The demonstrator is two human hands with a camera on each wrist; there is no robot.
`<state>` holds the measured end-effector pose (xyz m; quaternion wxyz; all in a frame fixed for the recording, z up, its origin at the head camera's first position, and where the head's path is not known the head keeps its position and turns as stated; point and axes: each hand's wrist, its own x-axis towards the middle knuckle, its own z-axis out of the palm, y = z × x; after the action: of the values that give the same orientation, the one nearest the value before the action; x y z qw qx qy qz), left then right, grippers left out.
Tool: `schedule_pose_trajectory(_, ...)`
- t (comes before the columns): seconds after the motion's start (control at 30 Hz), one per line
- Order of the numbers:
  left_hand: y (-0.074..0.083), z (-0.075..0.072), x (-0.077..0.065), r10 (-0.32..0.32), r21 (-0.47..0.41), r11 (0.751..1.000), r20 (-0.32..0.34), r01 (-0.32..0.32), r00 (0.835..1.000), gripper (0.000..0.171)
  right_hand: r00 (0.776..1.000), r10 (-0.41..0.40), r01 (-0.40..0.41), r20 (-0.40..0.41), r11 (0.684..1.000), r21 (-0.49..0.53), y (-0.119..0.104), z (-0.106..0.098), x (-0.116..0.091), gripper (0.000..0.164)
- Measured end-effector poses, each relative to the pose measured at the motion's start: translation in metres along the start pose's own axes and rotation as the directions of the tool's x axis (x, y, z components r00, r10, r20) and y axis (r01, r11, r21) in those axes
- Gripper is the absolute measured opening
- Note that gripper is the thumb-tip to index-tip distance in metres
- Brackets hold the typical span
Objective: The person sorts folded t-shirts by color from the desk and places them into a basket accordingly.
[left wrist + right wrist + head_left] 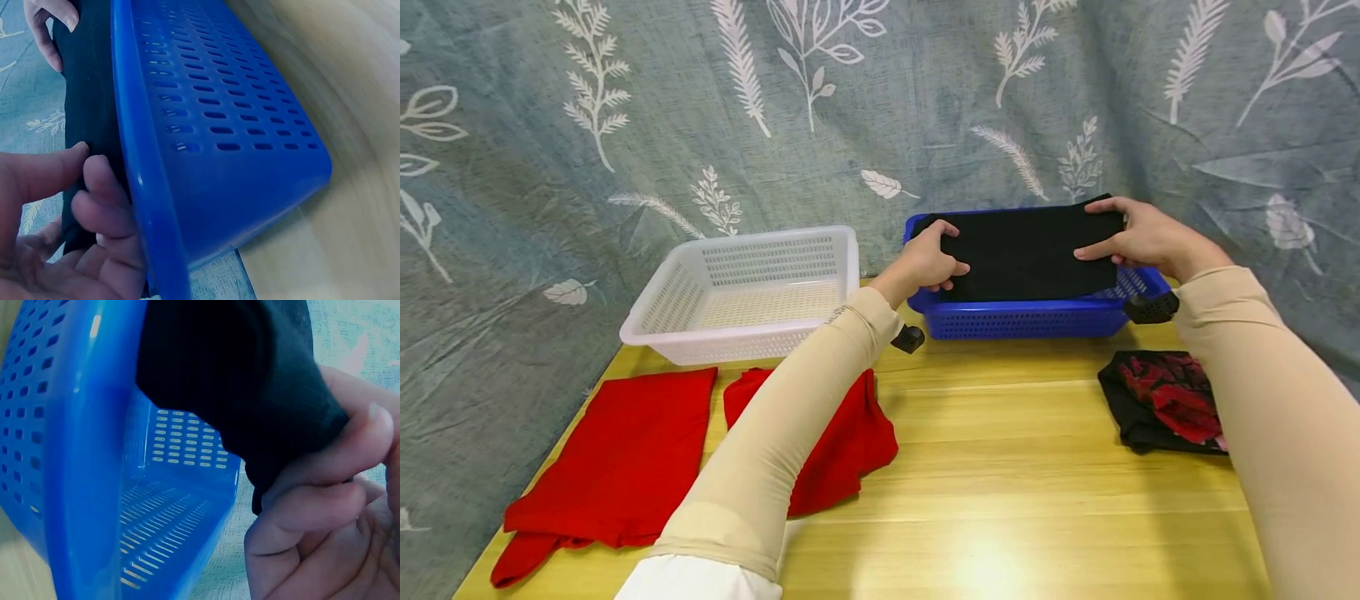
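Observation:
A folded black cloth (1022,250) lies stretched flat across the top of a blue plastic basket (1022,321). At the cloth's left end my left hand (928,258) grips it, thumb and fingers curled at its edge beside the basket rim (147,156). My right hand (1150,237) holds the right end, which is raised a little above the rim. In the right wrist view, fingers (325,506) pinch the black fabric (231,375) from below. Under that end the slotted basket floor shows; the cloth hides the rest of the inside.
Left of the blue basket stands a white basket (737,333) with nothing visible inside. Two red cloths, one flat (625,458) and one partly under my left arm (842,450), lie in front. A black cloth with a red pattern (1165,404) lies at right. A patterned curtain (880,108) hangs behind.

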<state>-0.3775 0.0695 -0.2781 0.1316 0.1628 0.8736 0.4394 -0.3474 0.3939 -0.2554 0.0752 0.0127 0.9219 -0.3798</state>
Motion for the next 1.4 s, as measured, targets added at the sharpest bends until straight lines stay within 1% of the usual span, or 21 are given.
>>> schedule_pose_trajectory(0.2,0.000,0.002,0.002,0.020,0.011,1.000,0.025,-0.020,0.999,0.060,1.000,-0.008,0.007,-0.026,1.000,-0.025,0.003,-0.002,-0.001,0.099)
schedule_pose_trajectory(0.27,0.001,0.002,0.003,0.009,0.018,1.000,0.026,-0.010,1.000,0.059,0.999,-0.009,0.008,-0.031,1.000,-0.030,0.003,-0.002,-0.001,0.098)
schedule_pose_trajectory(0.3,0.001,0.001,0.003,0.001,0.035,0.999,0.018,-0.002,1.000,0.059,1.000,-0.012,0.011,-0.027,1.000,-0.028,0.003,-0.001,0.000,0.096)
schedule_pose_trajectory(0.37,0.001,-0.001,0.003,0.006,0.128,0.992,-0.011,-0.004,1.000,0.058,1.000,-0.013,0.012,-0.017,1.000,-0.016,0.002,-0.001,0.000,0.094)
schedule_pose_trajectory(0.47,0.004,-0.005,0.004,0.021,0.275,0.961,-0.069,-0.002,0.997,0.057,1.000,-0.019,0.019,-0.009,1.000,0.016,0.000,-0.003,-0.001,0.086)
schedule_pose_trajectory(0.53,0.007,-0.008,0.005,0.040,0.341,0.940,-0.089,-0.008,0.995,0.058,1.000,-0.027,0.028,-0.015,0.999,0.040,0.000,-0.004,-0.003,0.081)
schedule_pose_trajectory(0.57,0.009,-0.009,0.005,0.045,0.345,0.939,-0.092,-0.011,0.995,0.058,0.999,-0.032,0.033,-0.022,0.998,0.049,0.000,-0.005,-0.004,0.079)
schedule_pose_trajectory(0.7,0.012,-0.013,0.004,0.034,0.319,0.948,-0.070,-0.010,0.997,0.056,0.998,-0.043,0.045,-0.038,0.997,0.058,0.000,-0.006,-0.006,0.073)
schedule_pose_trajectory(0.9,0.009,-0.012,-0.003,0.017,0.285,0.959,-0.056,0.000,0.998,0.053,0.999,-0.042,0.043,-0.033,0.999,0.005,0.001,-0.005,-0.009,0.068)
schedule_pose_trajectory(1.0,0.009,-0.012,-0.009,0.029,0.259,0.966,-0.036,-0.018,0.999,0.053,0.999,-0.043,0.042,-0.026,0.999,-0.022,0.000,-0.005,-0.014,0.067)
schedule_pose_trajectory(1.17,0.011,-0.010,-0.019,0.052,0.221,0.974,0.011,-0.053,0.999,0.055,0.999,-0.050,0.049,-0.016,0.997,-0.066,-0.001,-0.007,-0.023,0.067)
schedule_pose_trajectory(1.4,0.019,-0.002,-0.032,0.061,0.182,0.981,0.061,-0.072,0.996,0.055,0.998,-0.056,0.055,-0.004,0.989,-0.134,0.003,-0.011,-0.041,0.074)
